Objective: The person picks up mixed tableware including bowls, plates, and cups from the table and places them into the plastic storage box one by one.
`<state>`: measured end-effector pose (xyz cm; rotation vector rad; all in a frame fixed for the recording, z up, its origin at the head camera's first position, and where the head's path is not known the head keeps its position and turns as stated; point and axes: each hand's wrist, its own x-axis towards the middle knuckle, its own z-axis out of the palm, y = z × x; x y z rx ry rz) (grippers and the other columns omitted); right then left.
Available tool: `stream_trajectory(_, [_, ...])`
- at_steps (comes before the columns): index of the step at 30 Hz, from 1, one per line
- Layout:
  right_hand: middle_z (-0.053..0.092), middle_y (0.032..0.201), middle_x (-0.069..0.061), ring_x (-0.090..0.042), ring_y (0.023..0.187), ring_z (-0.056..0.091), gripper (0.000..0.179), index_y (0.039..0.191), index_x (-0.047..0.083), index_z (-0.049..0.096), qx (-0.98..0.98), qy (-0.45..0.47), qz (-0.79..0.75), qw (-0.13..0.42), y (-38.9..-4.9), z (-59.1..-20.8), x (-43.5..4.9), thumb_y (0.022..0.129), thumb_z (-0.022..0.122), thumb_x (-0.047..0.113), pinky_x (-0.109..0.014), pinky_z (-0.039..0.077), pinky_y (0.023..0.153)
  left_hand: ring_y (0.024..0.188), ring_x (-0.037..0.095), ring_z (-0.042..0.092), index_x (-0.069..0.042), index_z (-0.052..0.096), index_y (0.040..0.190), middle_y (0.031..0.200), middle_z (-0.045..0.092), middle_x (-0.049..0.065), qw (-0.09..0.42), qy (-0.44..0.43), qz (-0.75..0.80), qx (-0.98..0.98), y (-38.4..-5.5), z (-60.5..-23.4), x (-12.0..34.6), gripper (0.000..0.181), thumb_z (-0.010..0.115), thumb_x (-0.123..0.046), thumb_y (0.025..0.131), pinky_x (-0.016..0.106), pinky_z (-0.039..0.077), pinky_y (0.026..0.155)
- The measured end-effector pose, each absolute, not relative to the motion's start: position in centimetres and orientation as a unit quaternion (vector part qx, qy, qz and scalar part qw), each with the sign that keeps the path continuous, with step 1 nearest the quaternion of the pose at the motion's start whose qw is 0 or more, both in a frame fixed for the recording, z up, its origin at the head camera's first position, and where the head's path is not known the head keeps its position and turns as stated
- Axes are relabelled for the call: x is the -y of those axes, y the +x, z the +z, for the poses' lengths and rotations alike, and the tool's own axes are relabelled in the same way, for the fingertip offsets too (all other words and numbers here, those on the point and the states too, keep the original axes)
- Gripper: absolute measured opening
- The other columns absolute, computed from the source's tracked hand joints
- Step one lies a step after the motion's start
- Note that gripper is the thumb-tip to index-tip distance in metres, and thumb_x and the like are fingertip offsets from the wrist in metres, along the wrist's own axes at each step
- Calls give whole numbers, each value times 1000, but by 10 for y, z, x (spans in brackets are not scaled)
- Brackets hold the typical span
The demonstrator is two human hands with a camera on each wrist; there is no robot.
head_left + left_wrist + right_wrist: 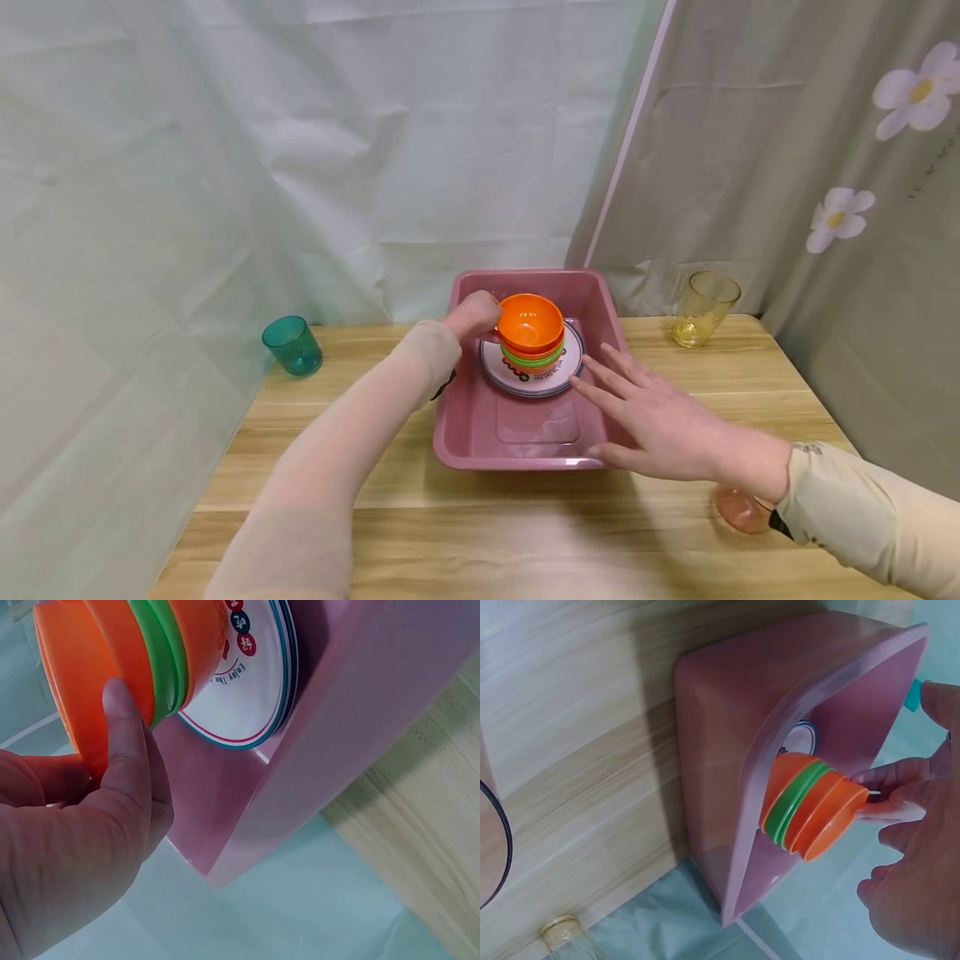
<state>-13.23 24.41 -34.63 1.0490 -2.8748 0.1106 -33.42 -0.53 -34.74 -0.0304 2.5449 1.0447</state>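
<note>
My left hand [476, 314] pinches the rim of the top orange bowl [530, 325], thumb on one side and fingers on the outer wall. Below it are more nested bowls, orange and green [166, 660], in one stack. The stack stands over white plates [255, 697] with dark blue edges and printed lettering, piled inside a pink plastic basin [517, 463]. At the basin's right side, my right hand [667, 421] is spread with fingers extended, holding nothing. Its fingertips overlap the basin's right wall in the head view.
A teal cup [293, 346] stands at the table's left back. A yellow glass [705, 310] is at the right back. Under the right wrist lies a clear pinkish round piece [741, 510], partly hidden by the sleeve. Pale curtains [420, 167] hang behind the wooden table [465, 542].
</note>
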Motion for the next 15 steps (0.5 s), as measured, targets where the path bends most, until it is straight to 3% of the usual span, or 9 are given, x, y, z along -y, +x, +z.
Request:
stream_trajectory(5, [14,171,-7,-32,157,0,86,163,22,30,937,345,40,43,-133,-348,-245,95,61,63,-58,25,119,82,26,72,3,55,139,114,62,16,193,-19,372,-908,-336,-350,4,35,49,-13,109,33,61,74])
stream_trajectory(11, [14,171,-7,-31,157,-1,86,163,23,30,937,343,48,43,-133,-350,-247,94,65,59,-58,25,119,84,30,75,5,55,138,118,63,16,188,-4,367,-911,-335,-351,2,34,48,-7,108,31,61,70])
stream_trajectory(15, [14,171,-7,-31,157,-1,85,164,23,28,938,341,47,42,-134,-351,-248,95,65,58,-58,25,119,87,32,75,6,55,138,121,62,17,192,-6,365,-911,-336,-352,0,34,50,-5,106,34,60,77])
